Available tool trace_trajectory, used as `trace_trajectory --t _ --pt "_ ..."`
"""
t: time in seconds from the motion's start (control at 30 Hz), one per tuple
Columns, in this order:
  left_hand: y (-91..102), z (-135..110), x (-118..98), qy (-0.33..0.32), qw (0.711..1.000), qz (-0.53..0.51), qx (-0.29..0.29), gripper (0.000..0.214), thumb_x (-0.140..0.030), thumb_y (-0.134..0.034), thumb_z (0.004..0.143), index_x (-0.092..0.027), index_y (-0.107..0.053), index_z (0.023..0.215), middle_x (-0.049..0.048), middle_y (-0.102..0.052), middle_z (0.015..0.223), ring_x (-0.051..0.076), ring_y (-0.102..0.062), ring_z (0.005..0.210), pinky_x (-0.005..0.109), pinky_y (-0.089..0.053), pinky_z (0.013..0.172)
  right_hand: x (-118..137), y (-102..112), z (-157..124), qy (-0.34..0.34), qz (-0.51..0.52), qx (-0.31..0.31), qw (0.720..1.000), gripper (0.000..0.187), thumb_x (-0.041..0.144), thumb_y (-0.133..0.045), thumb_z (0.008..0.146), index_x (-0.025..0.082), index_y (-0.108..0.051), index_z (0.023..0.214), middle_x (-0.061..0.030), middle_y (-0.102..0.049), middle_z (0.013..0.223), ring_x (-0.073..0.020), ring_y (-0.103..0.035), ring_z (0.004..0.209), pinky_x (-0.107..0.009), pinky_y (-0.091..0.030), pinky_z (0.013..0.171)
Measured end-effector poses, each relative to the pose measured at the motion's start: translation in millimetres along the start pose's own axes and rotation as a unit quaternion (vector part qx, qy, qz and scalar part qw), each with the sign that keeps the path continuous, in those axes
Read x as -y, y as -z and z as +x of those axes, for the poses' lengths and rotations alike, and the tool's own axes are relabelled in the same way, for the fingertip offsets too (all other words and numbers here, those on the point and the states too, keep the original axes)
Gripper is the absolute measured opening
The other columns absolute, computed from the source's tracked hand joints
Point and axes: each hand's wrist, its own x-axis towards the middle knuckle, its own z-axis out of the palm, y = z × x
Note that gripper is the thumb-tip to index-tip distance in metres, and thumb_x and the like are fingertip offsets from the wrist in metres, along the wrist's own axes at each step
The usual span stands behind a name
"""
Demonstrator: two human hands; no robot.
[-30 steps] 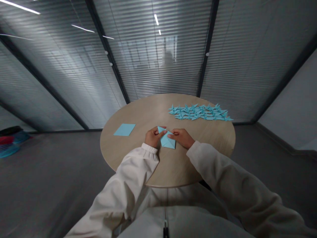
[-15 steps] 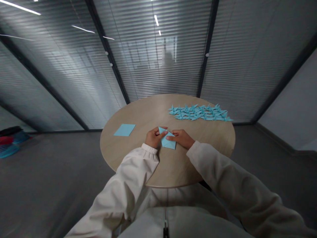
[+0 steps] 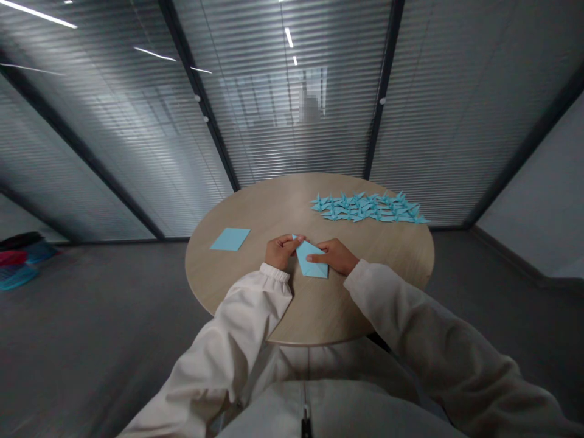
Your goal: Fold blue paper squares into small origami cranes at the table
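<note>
A light-blue folded paper [image 3: 312,266] is held between my two hands above the near middle of the round table. My left hand [image 3: 279,251] pinches its upper left corner, thumb on top. From the right side, my right hand [image 3: 337,255] grips the sheet with the thumb lying across its face and the other fingers partly hidden behind it. Left of my hands a flat stack or sheet of blue paper [image 3: 230,239] lies on the wood; I cannot tell how many layers. Several blue paper cranes [image 3: 369,207] sit in close rows at the far right.
The round wooden table [image 3: 255,204] stands in front of me, its near edge close to my body. Behind it rise glass partitions with blinds [image 3: 301,146]. A bin-like object in blue and red [image 3: 20,261] stands on the floor at far left.
My left hand has shifted slightly to the left, its thumb now at the paper's top corner. The paper is tilted a little and shows more of its face.
</note>
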Motion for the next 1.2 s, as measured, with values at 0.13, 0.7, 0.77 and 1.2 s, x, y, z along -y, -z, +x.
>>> trace_trajectory --t 0.13,0.7,0.77,1.2 --pt "-4.0 -5.5 -8.4 -0.005 1.0 0.013 -0.022 0.033 -0.042 -0.072 0.057 -0.011 -0.07 0.067 0.0061 -0.067 0.064 0.011 -0.053 0.051 0.02 -0.039 0.046 2.8 0.1 -0.6 -0.006 0.0 0.006 1.0 0.041 0.048 -0.07 0.055 0.009 -0.064 0.067 0.0022 -0.053 0.053 -0.011 -0.048 0.052 -0.02 -0.032 0.046" --pt "-3.3 -7.5 -10.6 -0.01 0.994 0.062 -0.092 0.037 -0.049 -0.069 0.059 -0.013 -0.064 0.054 -0.0024 -0.049 0.04 0.007 -0.043 0.036 0.019 -0.031 0.036 10.9 0.9 -4.4 -0.023 0.032 0.035 0.999 0.039 0.043 -0.073 0.054 0.009 -0.066 0.069 0.0018 -0.057 0.056 -0.0104 -0.048 0.052 -0.02 -0.033 0.047" --pt "-3.4 -8.3 -12.2 -0.008 0.994 0.061 -0.093 0.038 -0.05 -0.067 0.061 -0.013 -0.063 0.053 -0.0019 -0.049 0.04 0.007 -0.043 0.035 0.019 -0.032 0.035 10.5 1.0 -4.5 -0.023 0.024 0.032 0.999 0.038 0.044 -0.073 0.054 0.009 -0.065 0.066 0.0023 -0.056 0.054 -0.0099 -0.047 0.05 -0.02 -0.031 0.046" --pt "-0.2 -2.1 -4.0 0.025 0.994 0.02 -0.109 0.057 -0.068 -0.052 0.064 -0.015 -0.047 0.043 0.0008 -0.048 0.038 0.01 -0.045 0.032 0.023 -0.039 0.035 7.3 2.0 -3.6 -0.019 0.001 0.046 0.999 0.038 0.045 -0.072 0.054 0.009 -0.063 0.06 0.004 -0.05 0.05 -0.0089 -0.043 0.05 -0.02 -0.029 0.046"
